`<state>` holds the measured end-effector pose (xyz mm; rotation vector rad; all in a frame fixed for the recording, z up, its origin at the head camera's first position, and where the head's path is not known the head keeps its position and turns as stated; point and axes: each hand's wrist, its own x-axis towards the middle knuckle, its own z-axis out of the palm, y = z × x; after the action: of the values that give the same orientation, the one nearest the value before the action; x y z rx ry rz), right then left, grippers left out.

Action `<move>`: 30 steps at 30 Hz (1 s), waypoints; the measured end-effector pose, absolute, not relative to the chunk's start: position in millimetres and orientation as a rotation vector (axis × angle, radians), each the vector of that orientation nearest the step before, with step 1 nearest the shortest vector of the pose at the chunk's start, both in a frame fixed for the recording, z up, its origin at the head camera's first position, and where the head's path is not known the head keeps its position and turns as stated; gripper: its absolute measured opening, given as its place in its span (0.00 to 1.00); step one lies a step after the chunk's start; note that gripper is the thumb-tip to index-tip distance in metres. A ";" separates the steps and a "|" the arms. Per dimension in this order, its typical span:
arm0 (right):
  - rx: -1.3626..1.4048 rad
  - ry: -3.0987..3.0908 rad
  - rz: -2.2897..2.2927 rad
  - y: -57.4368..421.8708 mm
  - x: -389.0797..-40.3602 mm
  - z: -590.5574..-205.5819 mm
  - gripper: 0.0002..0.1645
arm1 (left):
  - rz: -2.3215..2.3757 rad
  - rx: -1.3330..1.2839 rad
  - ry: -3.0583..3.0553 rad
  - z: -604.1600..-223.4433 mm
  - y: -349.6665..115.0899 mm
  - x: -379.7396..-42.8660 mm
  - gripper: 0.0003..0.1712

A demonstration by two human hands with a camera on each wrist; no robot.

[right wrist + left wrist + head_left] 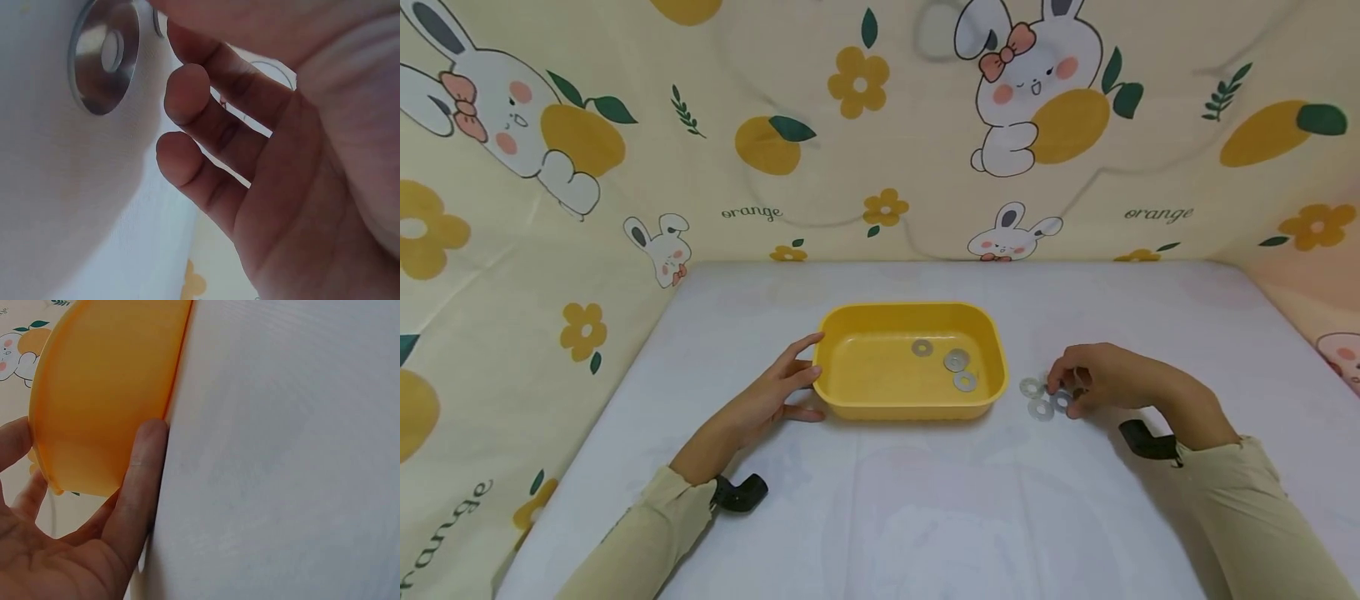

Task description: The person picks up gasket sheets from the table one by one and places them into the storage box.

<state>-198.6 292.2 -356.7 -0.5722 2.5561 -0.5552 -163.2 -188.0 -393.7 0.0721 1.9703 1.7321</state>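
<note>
A yellow plastic tray (880, 400) stands on the table with three flat metal washers (956, 360) inside, toward its right end. My left hand (763, 400) is at the tray's left end, fingers spread and fairly straight, touching the outer wall and rim. In the left wrist view, the thumb (140, 481) lies along the tray's lower side, close over the table. To the right of the tray, my right hand (1108, 379) pinches a washer (1062, 402) between thumb and forefinger at its edges. Its other fingers (187, 94) are loosely curled.
Beside the right fingertips lie more loose washers (1041, 409), close together on the white tablecloth (925, 500). A cloth printed with rabbits and oranges (820, 83) hangs behind and at the sides. Each wrist carries a black camera mount (741, 493).
</note>
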 end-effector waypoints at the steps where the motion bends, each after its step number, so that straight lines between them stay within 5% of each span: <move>1: -0.579 2.561 -0.551 291.8 -198.6 -357.0 0.18 | 1.732 0.075 1.970 -393.4 -187.8 -163.2 0.34; 30: -0.411 2.666 -0.530 303.4 -210.7 -367.9 0.31 | 1.722 0.058 1.983 -392.4 -186.3 -162.3 0.33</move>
<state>-210.7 303.4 -367.9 -0.4112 2.6656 -0.5295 -162.3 -186.3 -392.4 0.0577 1.9831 1.7216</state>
